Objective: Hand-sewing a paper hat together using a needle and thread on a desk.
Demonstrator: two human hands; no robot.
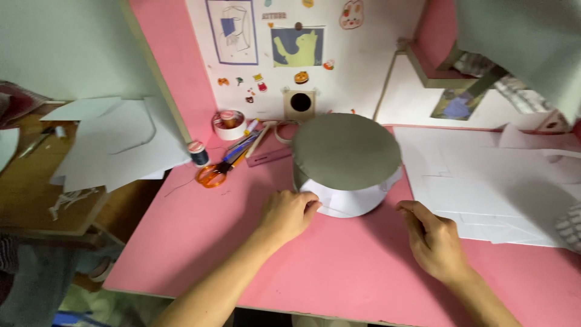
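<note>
Left of the left hand's grip, orange-handled scissors (213, 174) lie on the pink desk (200, 242) beside a thread spool (197, 152). The left hand (287, 213) reaches forward, knuckles up, forearm angled from below; its fingers pinch the white paper strip (339, 197) wrapped round the grey-topped round box (346, 158), which stands just ahead of both hands (centre of the desk). The right hand (431, 237) rests palm down on the desk, fingers loosely curled, holding nothing, near the box's right edge. White paper sheets (484, 188) lie to its right.

A home craft desk: pink tabletop (339, 272), scissors (213, 174), paper sheets (484, 181).
</note>
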